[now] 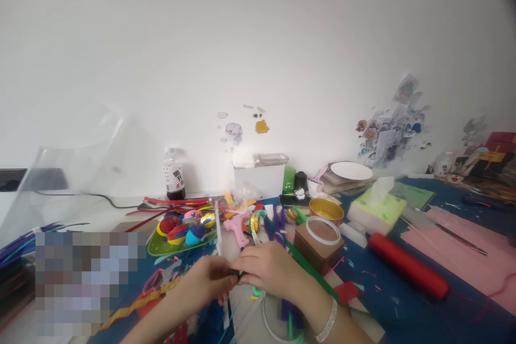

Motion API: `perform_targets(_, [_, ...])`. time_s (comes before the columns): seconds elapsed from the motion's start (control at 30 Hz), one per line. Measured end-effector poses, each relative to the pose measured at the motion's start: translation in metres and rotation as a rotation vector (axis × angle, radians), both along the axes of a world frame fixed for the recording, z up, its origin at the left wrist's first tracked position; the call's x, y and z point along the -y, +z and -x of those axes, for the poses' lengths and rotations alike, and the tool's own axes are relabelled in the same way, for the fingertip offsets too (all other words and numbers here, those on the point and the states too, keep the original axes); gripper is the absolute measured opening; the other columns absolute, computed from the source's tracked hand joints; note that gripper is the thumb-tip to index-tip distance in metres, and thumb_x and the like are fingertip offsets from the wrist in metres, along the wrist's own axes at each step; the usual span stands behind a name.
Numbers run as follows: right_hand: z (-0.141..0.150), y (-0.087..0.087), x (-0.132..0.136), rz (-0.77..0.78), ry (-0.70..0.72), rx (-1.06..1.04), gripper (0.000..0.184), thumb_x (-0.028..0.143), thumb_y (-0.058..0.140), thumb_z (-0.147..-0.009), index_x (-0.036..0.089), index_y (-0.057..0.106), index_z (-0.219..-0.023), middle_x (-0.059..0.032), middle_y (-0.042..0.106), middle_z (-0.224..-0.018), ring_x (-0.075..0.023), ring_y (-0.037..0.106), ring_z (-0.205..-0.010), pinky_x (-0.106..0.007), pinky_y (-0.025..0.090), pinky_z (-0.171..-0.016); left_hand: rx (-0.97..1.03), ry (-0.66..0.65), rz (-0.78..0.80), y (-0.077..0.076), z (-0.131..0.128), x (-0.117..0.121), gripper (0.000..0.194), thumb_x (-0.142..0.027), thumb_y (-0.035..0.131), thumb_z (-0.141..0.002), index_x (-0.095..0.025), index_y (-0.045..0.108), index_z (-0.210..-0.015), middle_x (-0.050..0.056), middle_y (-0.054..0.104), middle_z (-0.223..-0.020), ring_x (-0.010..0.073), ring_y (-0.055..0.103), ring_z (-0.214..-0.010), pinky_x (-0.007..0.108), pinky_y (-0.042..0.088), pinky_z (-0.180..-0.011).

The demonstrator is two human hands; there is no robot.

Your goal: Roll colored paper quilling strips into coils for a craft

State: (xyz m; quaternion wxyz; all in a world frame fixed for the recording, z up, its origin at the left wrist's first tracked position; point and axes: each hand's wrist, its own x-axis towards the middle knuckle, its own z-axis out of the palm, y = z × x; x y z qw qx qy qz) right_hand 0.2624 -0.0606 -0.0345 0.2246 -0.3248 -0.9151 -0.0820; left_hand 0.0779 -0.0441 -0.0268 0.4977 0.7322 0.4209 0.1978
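Low in the middle, my left hand (213, 275) and my right hand (269, 266) meet with their fingers closed. Between the fingertips shows a small dark piece (238, 274), mostly covered, so its kind cannot be made out. Just beyond the hands lies a pink glue gun (237, 231), with a gold-and-black striped coil (253, 224) beside it. To the left of them, a green plate (156, 247) bears several coloured ribbed balls (176, 235). Under my right wrist, which wears a glittering bracelet, a white ring (266, 314) is partly hidden.
A brown box (320, 250) with a white ring (323, 230) on top stands right of the hands, near a gold tin (326, 208). Farther right are a tissue pack (374, 212), a red roll (407, 266) and pink sheets (463, 247). A dark-drink bottle (174, 176) stands by the wall.
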Motion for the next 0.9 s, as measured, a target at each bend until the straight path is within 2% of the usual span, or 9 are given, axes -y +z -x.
perform_targets(0.07, [0.001,-0.001,0.001,-0.019,-0.046,-0.005,0.014,0.031,0.054,-0.083,0.020,0.057,-0.091,-0.0008,0.062,-0.082,-0.0136,0.056,-0.073,-0.022,0.036,-0.058,0.017,-0.004,0.016,-0.002,-0.001,-0.001,0.031,-0.046,0.058,-0.068,-0.015,0.054,-0.063,-0.002,0.057,-0.053,0.0140,0.054,-0.053,0.022,0.036,-0.049])
perform_targets(0.17, [0.005,-0.003,0.002,-0.040,-0.133,0.007,0.018,0.036,0.057,-0.080,0.018,0.056,-0.081,-0.0014,0.060,-0.078,-0.0145,0.053,-0.066,-0.023,0.033,-0.053,0.046,-0.009,0.011,-0.008,-0.003,-0.002,0.037,-0.052,0.055,-0.069,-0.015,0.054,-0.065,-0.002,0.055,-0.054,0.0137,0.053,-0.052,0.023,0.038,-0.050])
perform_targets(0.27, [0.007,0.000,0.004,-0.024,-0.145,0.009,0.023,0.037,0.056,-0.081,0.018,0.055,-0.094,-0.0023,0.059,-0.083,-0.0145,0.053,-0.069,-0.022,0.034,-0.053,0.032,-0.023,-0.038,-0.012,-0.003,-0.003,0.039,-0.054,0.052,-0.071,-0.015,0.054,-0.068,-0.002,0.055,-0.054,0.0146,0.054,-0.053,0.024,0.040,-0.052])
perform_targets(0.37, [0.007,0.002,0.005,-0.007,-0.078,-0.003,0.024,0.033,0.052,-0.085,0.023,0.051,-0.107,-0.0007,0.059,-0.088,-0.0130,0.055,-0.074,-0.021,0.035,-0.058,0.011,-0.032,-0.068,-0.010,-0.002,-0.004,0.040,-0.054,0.052,-0.071,-0.014,0.056,-0.071,-0.002,0.056,-0.055,0.0154,0.055,-0.054,0.024,0.040,-0.051])
perform_targets(0.47, [0.007,-0.001,0.003,-0.038,-0.075,-0.033,0.018,0.035,0.050,-0.086,0.020,0.055,-0.096,-0.0012,0.059,-0.084,-0.0130,0.055,-0.072,-0.022,0.035,-0.057,0.013,-0.004,-0.046,-0.009,-0.002,-0.004,0.042,-0.056,0.056,-0.067,-0.014,0.056,-0.071,-0.002,0.055,-0.055,0.0152,0.054,-0.054,0.024,0.040,-0.050])
perform_targets(0.6, [0.007,-0.005,0.001,-0.101,-0.162,-0.007,0.032,0.048,0.052,-0.080,0.017,0.055,-0.078,-0.0024,0.057,-0.075,-0.0142,0.052,-0.061,-0.024,0.030,-0.048,0.047,-0.020,-0.065,-0.014,-0.003,-0.006,0.042,-0.057,0.054,-0.069,-0.015,0.055,-0.069,-0.003,0.053,-0.055,0.0139,0.053,-0.055,0.024,0.041,-0.052])
perform_targets(0.7, [0.005,-0.001,0.002,-0.067,-0.144,0.027,0.031,0.049,0.052,-0.081,0.018,0.056,-0.084,-0.0008,0.057,-0.078,-0.0131,0.052,-0.061,-0.023,0.030,-0.048,0.009,-0.044,-0.092,-0.014,-0.002,-0.006,0.043,-0.058,0.051,-0.071,-0.016,0.054,-0.066,-0.003,0.052,-0.053,0.0141,0.053,-0.053,0.024,0.041,-0.051])
perform_targets(0.8, [0.002,0.004,0.004,-0.019,-0.070,0.028,0.022,0.036,0.054,-0.084,0.023,0.054,-0.101,0.0012,0.058,-0.083,-0.0120,0.055,-0.071,-0.021,0.033,-0.053,-0.037,-0.028,-0.082,-0.010,0.000,-0.007,0.042,-0.058,0.050,-0.071,-0.016,0.054,-0.068,-0.003,0.054,-0.053,0.0149,0.054,-0.053,0.023,0.040,-0.049])
perform_targets(0.9, [0.003,0.002,0.003,-0.009,-0.090,0.033,0.020,0.038,0.057,-0.080,0.021,0.056,-0.090,0.0013,0.058,-0.082,-0.0119,0.054,-0.068,-0.022,0.032,-0.051,-0.036,-0.030,-0.073,-0.012,-0.002,-0.007,0.043,-0.057,0.051,-0.071,-0.015,0.056,-0.069,-0.002,0.055,-0.054,0.0147,0.054,-0.053,0.023,0.040,-0.050])
